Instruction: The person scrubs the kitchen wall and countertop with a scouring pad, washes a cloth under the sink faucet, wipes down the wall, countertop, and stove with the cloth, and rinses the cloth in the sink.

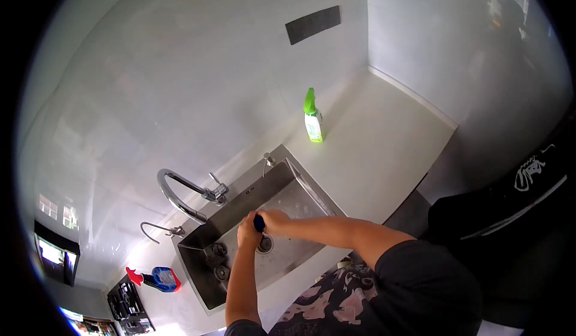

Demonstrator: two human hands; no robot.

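Both the left hand (247, 231) and right hand (276, 222) wrap curled fingers about a dark blue object (259, 223), equally near it, one on each side. It sits between them over the sink (294, 195), near the drain (264, 245); its long axis is mostly hidden.

This place is a kitchen; the surest sign is the steel sink (297, 201), set into a pale counter (384, 138); behind the sink stands a curved tap (216, 194); to the right of the sink is a green spray bottle (313, 126), and to the left of it a blue-and-red bottle (163, 279); farther left of the sink there is, as it seems, a black hob (125, 301); whether this is a home, I cannot tell.
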